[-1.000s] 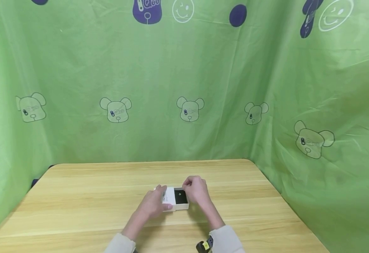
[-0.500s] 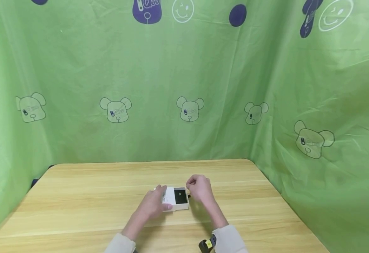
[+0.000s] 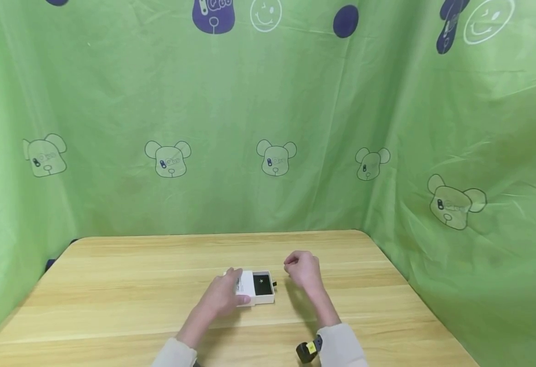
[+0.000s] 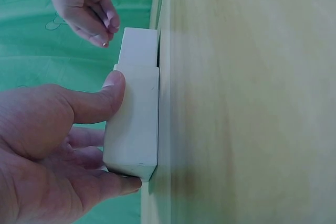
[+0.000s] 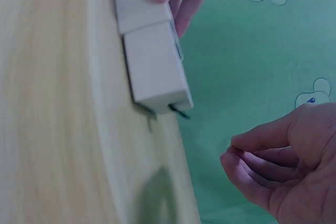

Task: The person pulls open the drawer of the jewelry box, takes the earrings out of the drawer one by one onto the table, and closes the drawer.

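My left hand (image 3: 224, 293) holds a white slide-out box (image 3: 248, 283) flat on the table, thumb on its near side and fingers over the far side. The box's inner drawer (image 4: 140, 45) stands partly pulled out to the right. In the drawer lies a black insert (image 3: 264, 289) with a small pale star-shaped thing (image 3: 261, 281) on it. A short black pull tab (image 5: 178, 111) sticks out of the drawer's end. Right of the box, my right hand (image 3: 303, 270) hovers with thumb and forefinger pinched; a tiny shiny speck (image 4: 105, 44) shows at the fingertips, its kind unclear.
The light wood table (image 3: 134, 275) stretches out on all sides of the box. Behind it and along both sides hangs a green curtain (image 3: 231, 204) with bear prints. A black device with a yellow patch (image 3: 309, 350) sits at my right wrist.
My right hand has drawn back from the drawer's far right corner, moving right and slightly away, fingers still pinched. The pull tab is now in full view. Left hand and box have stayed put.
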A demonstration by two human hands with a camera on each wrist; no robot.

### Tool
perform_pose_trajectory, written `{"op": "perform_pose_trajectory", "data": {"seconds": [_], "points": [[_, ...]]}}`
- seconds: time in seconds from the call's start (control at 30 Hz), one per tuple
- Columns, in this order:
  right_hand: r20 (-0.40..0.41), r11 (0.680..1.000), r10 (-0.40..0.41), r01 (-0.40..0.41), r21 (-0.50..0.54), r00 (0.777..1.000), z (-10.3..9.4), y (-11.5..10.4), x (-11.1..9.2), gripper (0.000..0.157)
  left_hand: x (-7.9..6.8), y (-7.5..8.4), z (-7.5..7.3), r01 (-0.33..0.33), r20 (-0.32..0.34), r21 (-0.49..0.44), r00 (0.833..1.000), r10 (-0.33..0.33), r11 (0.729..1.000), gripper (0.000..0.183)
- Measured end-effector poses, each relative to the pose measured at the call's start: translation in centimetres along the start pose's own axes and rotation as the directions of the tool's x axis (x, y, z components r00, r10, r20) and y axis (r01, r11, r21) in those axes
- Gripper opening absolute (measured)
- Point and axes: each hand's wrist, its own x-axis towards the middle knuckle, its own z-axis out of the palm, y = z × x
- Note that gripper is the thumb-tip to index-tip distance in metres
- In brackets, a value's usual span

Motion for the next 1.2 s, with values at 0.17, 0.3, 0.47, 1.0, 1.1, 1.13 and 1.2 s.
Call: {"op": "perform_pose_trajectory", "data": {"seconds": [0.17, 0.3, 0.47, 1.0, 1.1, 1.13, 1.2], "points": [[0.002, 0.999, 0.032, -0.032, -0.031, 0.999, 0.1, 0.8, 0.2, 0.009, 0.1, -0.2, 0.0, -0.003, 0.004, 0.002, 1.0, 0.003, 1.0, 0.08], [0.005, 0.997, 0.064, -0.063, -0.032, 0.998, 0.1, 1.8, 0.4, 0.01, 0.2, -0.3, 0.1, -0.005, 0.003, 0.009, 1.0, 0.004, 1.0, 0.081], [0.014, 0.994, 0.107, -0.107, -0.024, 0.994, -0.3, 2.9, 0.7, 0.01, 0.1, -0.2, 0.0, 0.005, 0.006, 0.005, 1.0, -0.005, 1.0, 0.081], [-0.003, 0.987, 0.158, -0.158, -0.013, 0.987, -2.1, 4.6, 0.8, 0.009, 0.0, -0.2, -0.1, 0.011, 0.007, -0.002, 1.0, -0.011, 1.0, 0.08], [-0.009, 0.987, 0.155, -0.155, -0.03, 0.988, -2.3, 4.7, 0.8, 0.009, 0.0, -0.2, -0.1, 0.004, 0.008, 0.004, 1.0, -0.005, 1.0, 0.081], [-0.011, 0.988, 0.15, -0.151, -0.037, 0.989, -2.4, 4.7, 0.8, 0.01, 0.0, -0.2, -0.1, 0.002, 0.007, 0.005, 1.0, -0.002, 1.0, 0.081], [-0.014, 0.988, 0.147, -0.147, -0.046, 0.989, -2.5, 4.9, 0.8, 0.011, 0.0, -0.1, -0.2, 0.001, 0.007, 0.005, 1.0, -0.002, 1.0, 0.081]]}}
